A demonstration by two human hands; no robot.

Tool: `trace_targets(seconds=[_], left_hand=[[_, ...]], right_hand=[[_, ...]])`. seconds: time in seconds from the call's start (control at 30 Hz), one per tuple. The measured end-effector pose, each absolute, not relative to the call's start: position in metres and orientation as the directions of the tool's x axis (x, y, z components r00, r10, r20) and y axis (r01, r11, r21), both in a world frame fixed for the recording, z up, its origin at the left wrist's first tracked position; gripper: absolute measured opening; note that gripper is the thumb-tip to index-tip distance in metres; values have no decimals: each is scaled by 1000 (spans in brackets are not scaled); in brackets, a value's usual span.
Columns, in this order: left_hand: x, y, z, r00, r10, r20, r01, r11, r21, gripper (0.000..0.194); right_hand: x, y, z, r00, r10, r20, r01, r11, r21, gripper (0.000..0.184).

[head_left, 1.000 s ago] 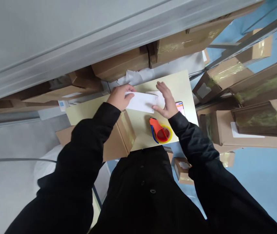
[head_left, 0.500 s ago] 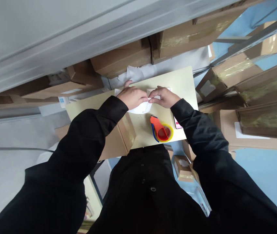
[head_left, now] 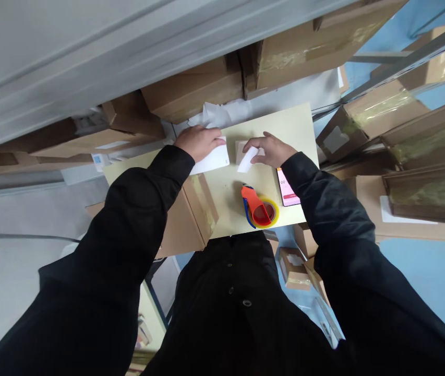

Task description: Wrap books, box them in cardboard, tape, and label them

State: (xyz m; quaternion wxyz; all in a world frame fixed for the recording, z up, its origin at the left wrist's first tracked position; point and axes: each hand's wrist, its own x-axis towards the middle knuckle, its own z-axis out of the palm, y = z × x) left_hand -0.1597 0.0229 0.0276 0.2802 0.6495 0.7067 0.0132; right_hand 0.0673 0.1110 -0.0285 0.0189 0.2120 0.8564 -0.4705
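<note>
My left hand [head_left: 199, 142] is closed over the top edge of a white sheet of paper [head_left: 211, 160], which hangs or lies below its fingers over the small cream table [head_left: 228, 209]. Between the thumb and fingers of my right hand [head_left: 272, 150] is a small white slip of paper [head_left: 248, 160], held tilted. Behind that slip, another pale paper [head_left: 240, 147] lies partly hidden on the tabletop. Nearer to me rests an orange and blue tape dispenser [head_left: 259, 208] with a roll of yellow-edged tape.
A phone with a pink screen [head_left: 288, 189] lies by my right sleeve. One cardboard box [head_left: 183, 224] stands at the table's left front. Crumpled white paper [head_left: 226, 114] sits behind the table, and taped cartons [head_left: 379, 117] are stacked to the right.
My hands have parted: the left went left and up with the white sheet, the right moved slightly right with the small slip. More of the phone shows now.
</note>
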Motion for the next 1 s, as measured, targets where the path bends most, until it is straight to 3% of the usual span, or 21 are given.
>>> trace_targets(seconds=[0.13,0.33,0.5,0.6,0.7,0.8,0.9,1.0], left_hand=[[-176,21,32,-65,959,-275,881,184,435,26],[-180,4,56,-195,981,-23,712,158,684,21],[-149,-27,99,-409,897,167,534,87,841,24],[-130,-67,123,-510,845,159,370,49,928,24],[-129,-124,139,-498,864,72,191,29,981,20],[-136,-184,144,-434,901,-14,102,65,993,17],[-139,-232,142,-504,861,-70,-6,78,997,17],[-135,-267,141,-599,792,-116,-184,4,983,23]], right_hand=[[79,120,-31,-896,357,-265,426,518,-742,36],[97,116,3,-820,546,-171,467,466,-751,65],[68,56,60,-743,667,63,160,268,-950,78],[48,8,87,-698,712,75,58,161,-985,61],[41,-29,114,-763,642,75,104,237,-966,35],[37,-62,145,-819,556,140,200,505,-840,29],[25,-107,171,-775,540,327,284,761,-584,40],[9,-162,182,-811,364,458,240,921,-307,49]])
